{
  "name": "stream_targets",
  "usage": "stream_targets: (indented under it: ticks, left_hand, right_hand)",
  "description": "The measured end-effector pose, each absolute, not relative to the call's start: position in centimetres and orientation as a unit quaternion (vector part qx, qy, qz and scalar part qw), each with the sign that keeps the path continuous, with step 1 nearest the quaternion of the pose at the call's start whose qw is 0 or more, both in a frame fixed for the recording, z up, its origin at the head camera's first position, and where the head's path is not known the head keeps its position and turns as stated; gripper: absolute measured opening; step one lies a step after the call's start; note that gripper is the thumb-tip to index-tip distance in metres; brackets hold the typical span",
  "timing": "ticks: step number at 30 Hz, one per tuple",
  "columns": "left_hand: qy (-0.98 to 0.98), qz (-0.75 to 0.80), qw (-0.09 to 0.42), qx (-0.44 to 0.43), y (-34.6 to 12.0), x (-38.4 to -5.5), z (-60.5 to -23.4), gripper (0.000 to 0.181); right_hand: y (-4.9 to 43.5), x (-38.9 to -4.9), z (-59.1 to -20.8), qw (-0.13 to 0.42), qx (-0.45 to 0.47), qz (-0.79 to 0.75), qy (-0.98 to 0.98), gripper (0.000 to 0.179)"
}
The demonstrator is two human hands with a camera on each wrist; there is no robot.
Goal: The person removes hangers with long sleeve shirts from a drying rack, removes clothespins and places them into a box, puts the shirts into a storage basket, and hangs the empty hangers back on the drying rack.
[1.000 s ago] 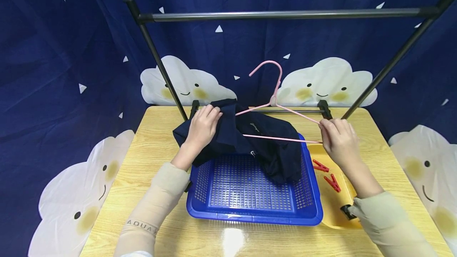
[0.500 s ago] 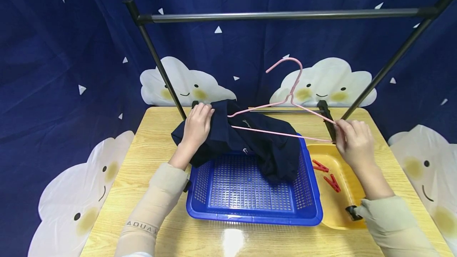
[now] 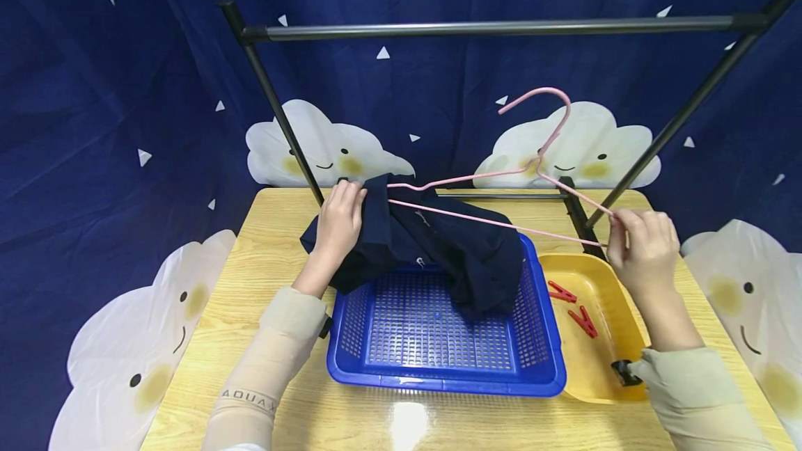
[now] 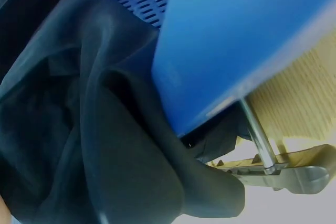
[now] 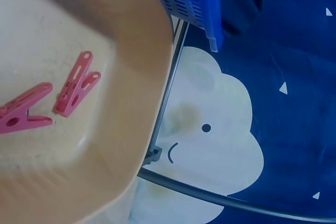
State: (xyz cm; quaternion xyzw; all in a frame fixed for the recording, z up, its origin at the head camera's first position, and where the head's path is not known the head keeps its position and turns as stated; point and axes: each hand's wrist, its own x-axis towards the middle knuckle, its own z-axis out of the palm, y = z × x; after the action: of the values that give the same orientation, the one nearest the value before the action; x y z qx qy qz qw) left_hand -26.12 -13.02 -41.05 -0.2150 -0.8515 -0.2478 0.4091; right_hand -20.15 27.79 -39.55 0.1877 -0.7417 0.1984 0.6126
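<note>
My left hand [image 3: 340,221] grips dark navy cloth, a garment [image 3: 482,256] with small light markings, draped over the back of a blue mesh basket [image 3: 447,383]. A pink wire hanger [image 3: 476,176] slants across above the basket, hook up. Its left end disappears at the cloth beside my left hand. My right hand [image 3: 645,252] pinches the hanger's right corner between thumb and fingers. Folds of the garment [image 4: 131,156] fill much of the left wrist view. Neither hand's hold shows in the wrist views.
A yellow tray [image 3: 601,381] with two red clothespins [image 3: 583,322] stands right of the basket. Behind stands a clothes rack with a metal rail [image 3: 501,26] and black posts. The wooden table [image 3: 351,423] extends in front. A blue curtain with clouds hangs around.
My right hand has moved right with the hanger, whose hook went right and up. More of the hanger's left side shows outside the cloth. My left hand shifted slightly left, still gripping the garment.
</note>
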Motion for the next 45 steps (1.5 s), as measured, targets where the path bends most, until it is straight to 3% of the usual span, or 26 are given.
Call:
stream_targets:
  ticks: [4, 13, 20, 28, 37, 45]
  left_hand:
    - [-0.853, -0.251, 0.406, -0.21, -13.2, -26.1, -41.1, 0.014]
    - [-0.859, -0.259, 0.4, -0.189, -13.6, -26.2, -41.4, 0.016]
    - [-0.865, -0.259, 0.388, -0.183, -13.6, -26.1, -41.7, 0.017]
    - [-0.863, -0.217, 0.374, -0.261, -12.0, -25.5, -41.2, 0.014]
    - [-0.846, -0.173, 0.354, -0.359, -8.1, -24.7, -40.6, 0.023]
    - [-0.841, -0.105, 0.343, -0.406, -4.8, -24.9, -42.0, 0.015]
  right_hand:
    - [28.3, -20.4, -39.8, 0.62, 0.178, 0.204, -0.736, 0.007]
    - [28.9, -20.8, -40.1, 0.637, 0.161, 0.221, -0.721, 0.017]
    - [29.2, -20.8, -40.0, 0.631, 0.148, 0.23, -0.726, 0.009]
    - [29.5, -20.8, -40.1, 0.626, 0.127, 0.226, -0.736, 0.009]
    - [29.4, -21.0, -40.1, 0.621, 0.101, 0.225, -0.744, 0.009]
    - [29.7, -21.2, -40.6, 0.602, 0.102, 0.223, -0.76, 0.009]
